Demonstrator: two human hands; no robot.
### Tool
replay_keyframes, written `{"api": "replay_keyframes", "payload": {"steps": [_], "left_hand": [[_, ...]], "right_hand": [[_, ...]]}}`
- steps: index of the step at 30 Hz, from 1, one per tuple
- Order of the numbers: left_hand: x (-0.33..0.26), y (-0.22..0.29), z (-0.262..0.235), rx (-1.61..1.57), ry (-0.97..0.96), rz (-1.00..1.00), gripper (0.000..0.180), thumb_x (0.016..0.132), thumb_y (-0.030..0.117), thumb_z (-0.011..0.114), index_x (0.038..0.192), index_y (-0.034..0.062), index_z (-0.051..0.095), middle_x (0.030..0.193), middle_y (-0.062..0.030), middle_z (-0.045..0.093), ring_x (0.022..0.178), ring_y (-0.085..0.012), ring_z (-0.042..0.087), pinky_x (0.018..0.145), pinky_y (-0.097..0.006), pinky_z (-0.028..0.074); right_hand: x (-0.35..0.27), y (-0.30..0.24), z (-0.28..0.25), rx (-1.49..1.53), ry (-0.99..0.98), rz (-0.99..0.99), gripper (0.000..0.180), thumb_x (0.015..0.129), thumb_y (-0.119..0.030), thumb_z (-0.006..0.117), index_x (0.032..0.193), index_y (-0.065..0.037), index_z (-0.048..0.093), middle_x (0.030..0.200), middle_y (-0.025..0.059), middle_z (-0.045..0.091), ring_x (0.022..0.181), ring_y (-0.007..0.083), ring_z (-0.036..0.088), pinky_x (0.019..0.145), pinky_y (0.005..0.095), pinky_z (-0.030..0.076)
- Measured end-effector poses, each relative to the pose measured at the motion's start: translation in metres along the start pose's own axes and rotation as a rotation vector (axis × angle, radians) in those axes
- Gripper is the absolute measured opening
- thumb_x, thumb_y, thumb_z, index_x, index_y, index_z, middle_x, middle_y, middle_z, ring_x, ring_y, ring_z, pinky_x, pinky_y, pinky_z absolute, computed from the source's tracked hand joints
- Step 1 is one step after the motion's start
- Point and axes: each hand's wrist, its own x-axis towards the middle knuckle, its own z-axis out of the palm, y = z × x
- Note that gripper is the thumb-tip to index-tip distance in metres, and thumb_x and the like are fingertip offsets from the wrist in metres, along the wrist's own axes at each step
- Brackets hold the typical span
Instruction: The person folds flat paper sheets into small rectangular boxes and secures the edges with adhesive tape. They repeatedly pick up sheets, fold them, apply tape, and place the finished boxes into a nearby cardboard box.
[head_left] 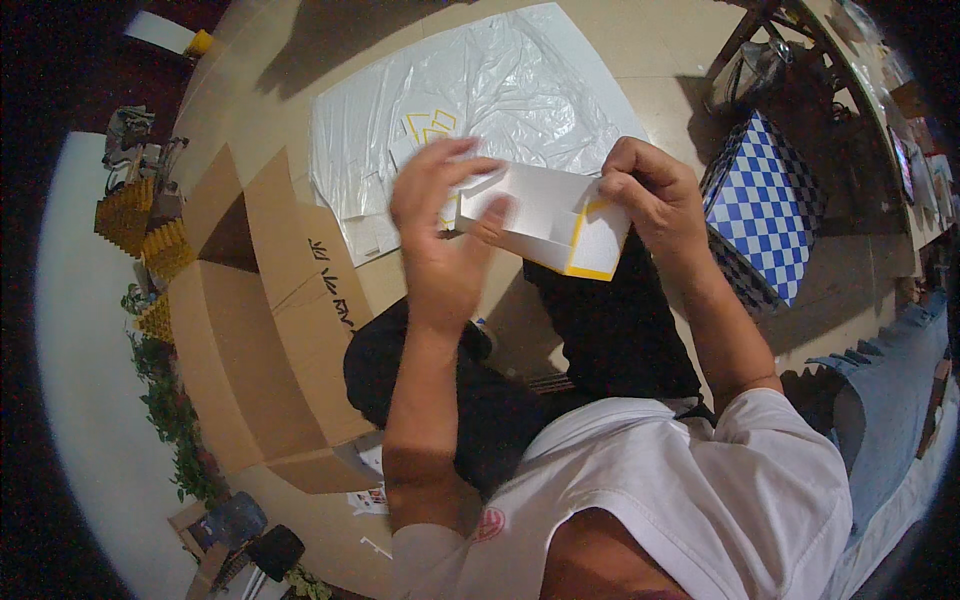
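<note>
A small white paperboard box (535,205) with yellow edging is held above my lap, its inside facing up. My right hand (655,195) pinches the upper corner of its right end, thumb and fingers closed on the board. At the other end is my left hand (437,225), slightly blurred, its fingers and thumb spread around the box's left end. Whether those fingers press on the board is hard to tell. Behind my left hand, several flat white pieces with yellow outlines (432,126) lie on a plastic-covered white board (500,75).
A large open cardboard carton (290,370) with dark handwriting stands at my left. To the right is a blue-and-white checkered box (765,210), near a wire basket (755,75). Blue cloth (890,390) hangs at the far right. Plants (170,430) line the left side.
</note>
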Motion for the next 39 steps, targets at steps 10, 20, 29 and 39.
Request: {"api": "replay_keyframes", "payload": {"steps": [10,20,29,39], "left_hand": [[-0.015,0.003,-0.005,-0.636,-0.176,-0.577,0.020,0.078,0.003,0.070,0.095,0.0034,0.059,0.098,-0.0031,0.058,0.099,-0.0125,0.055,0.089,-0.027,0.044],[-0.008,0.003,-0.008,-0.780,-0.102,-0.552,0.032,0.078,-0.004,0.066,0.107,0.0009,0.053,0.105,-0.0079,0.059,0.098,-0.0142,0.056,0.089,-0.027,0.045],[-0.008,0.001,-0.003,-0.762,-0.095,-0.644,0.043,0.077,-0.004,0.067,0.114,0.0021,0.046,0.098,-0.0078,0.058,0.096,-0.0120,0.056,0.081,-0.025,0.049],[-0.012,-0.008,0.009,-0.831,-0.047,-0.659,0.052,0.076,-0.005,0.071,0.119,0.0035,0.043,0.100,-0.0081,0.061,0.095,-0.0137,0.057,0.084,-0.027,0.050]], "right_hand": [[0.009,-0.013,0.042,-0.118,0.016,-0.260,0.011,0.083,-0.011,0.068,0.092,-0.006,0.066,0.079,0.0054,0.060,0.073,0.0180,0.053,0.065,0.0292,0.042],[0.016,-0.009,0.038,-0.220,-0.167,-0.269,0.016,0.085,-0.015,0.067,0.099,-0.007,0.067,0.087,0.0047,0.062,0.079,0.0177,0.054,0.072,0.0285,0.043],[0.017,0.001,0.040,-0.151,-0.166,-0.182,0.015,0.086,-0.014,0.066,0.098,-0.006,0.068,0.089,0.0053,0.062,0.086,0.0164,0.057,0.075,0.0277,0.045],[0.023,-0.002,0.024,-0.265,-0.227,-0.240,0.022,0.082,-0.016,0.070,0.101,-0.006,0.067,0.093,0.0071,0.063,0.089,0.0217,0.058,0.079,0.0319,0.046]]}}
